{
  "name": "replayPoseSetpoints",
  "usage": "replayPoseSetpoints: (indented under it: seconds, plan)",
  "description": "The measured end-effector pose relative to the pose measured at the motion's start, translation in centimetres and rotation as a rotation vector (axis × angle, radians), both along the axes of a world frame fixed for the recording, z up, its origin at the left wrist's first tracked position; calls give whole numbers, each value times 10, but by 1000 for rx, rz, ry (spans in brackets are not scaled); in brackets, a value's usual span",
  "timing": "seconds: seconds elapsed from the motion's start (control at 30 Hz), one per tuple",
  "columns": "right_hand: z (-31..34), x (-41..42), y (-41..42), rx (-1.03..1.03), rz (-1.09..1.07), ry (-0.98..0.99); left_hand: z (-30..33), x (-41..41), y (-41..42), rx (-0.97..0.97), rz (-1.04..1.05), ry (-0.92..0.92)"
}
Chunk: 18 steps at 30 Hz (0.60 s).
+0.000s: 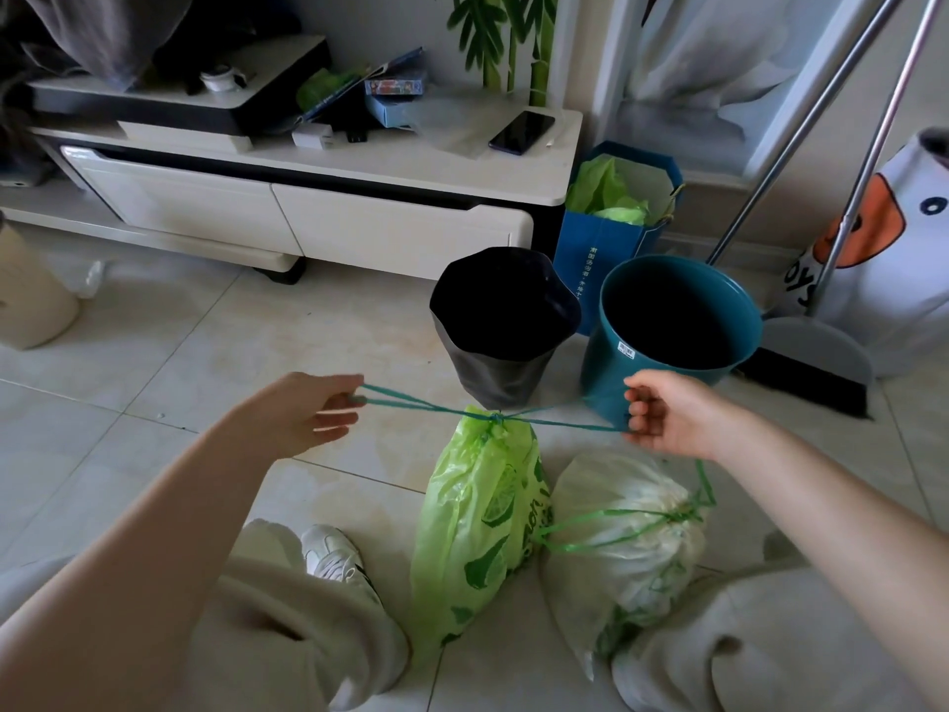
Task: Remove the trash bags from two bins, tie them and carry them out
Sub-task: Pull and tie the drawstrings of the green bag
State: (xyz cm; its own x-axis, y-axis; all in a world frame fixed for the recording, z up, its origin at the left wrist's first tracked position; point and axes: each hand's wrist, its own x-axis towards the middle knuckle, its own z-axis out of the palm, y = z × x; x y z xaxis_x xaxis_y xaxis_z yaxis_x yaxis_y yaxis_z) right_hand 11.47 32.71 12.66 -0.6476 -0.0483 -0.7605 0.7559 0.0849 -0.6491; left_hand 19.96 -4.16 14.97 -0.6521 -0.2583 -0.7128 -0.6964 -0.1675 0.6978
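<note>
My left hand (321,416) and right hand (662,416) are each gripping a green drawstring loop (411,401). The lime-green printed plastic trash bag (477,526) is standing between them, knotted.

Knotted green bag (477,526), white bag (626,537) beside

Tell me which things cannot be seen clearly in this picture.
- Contents of the green bag and the white bag, head view: hidden by their plastic.
- Bottom of the teal bin: lost in shadow.
- Print on the blue paper bag: too small.
- Beige container: cut by the left edge.
</note>
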Motion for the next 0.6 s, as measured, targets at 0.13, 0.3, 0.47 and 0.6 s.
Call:
replayPoseSetpoints:
  seconds: [0.13, 0.3, 0.47, 0.6]
  plan:
    - [26, 0, -8, -223, -65, 97, 17, -9, 7, 360, 255, 145]
    - [73, 15, -34, -516, 68, 217, 58, -16, 49, 545, 46, 200]
    - [103, 26, -56, -502, 273, 409, 71, -25, 101, 595, -269, 165]
    - [111, 32, -67, -388, 372, 518, 69, -32, 123, 502, -380, 123]
